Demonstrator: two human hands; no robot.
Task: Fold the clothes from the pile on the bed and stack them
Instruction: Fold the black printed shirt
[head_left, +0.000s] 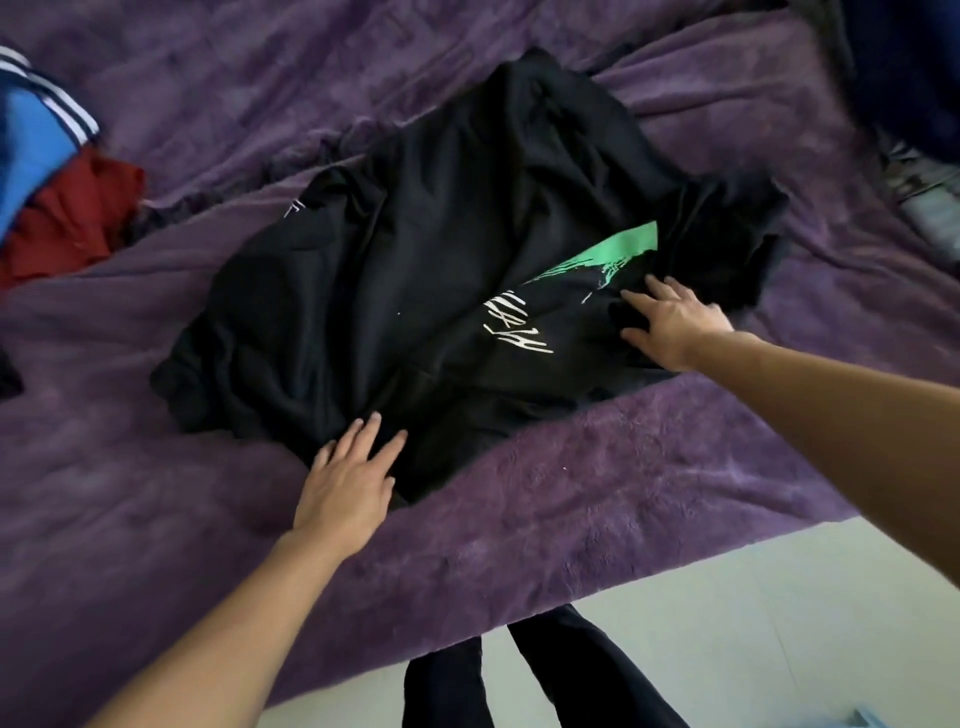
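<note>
A black garment (441, 249) with a green patch and white lettering lies spread and rumpled on the purple bed cover (597, 467). My left hand (348, 478) rests flat on its near edge, fingers straight. My right hand (675, 322) lies on the garment's right side just below the green print, fingers spread and touching the cloth. Neither hand grips anything.
A pile with a blue white-striped garment (36, 140) and a red one (67, 218) sits at the left. Dark and grey clothes (919, 171) lie at the far right. The bed's edge runs diagonally in front, with pale floor (727, 623) and my dark trouser legs below it.
</note>
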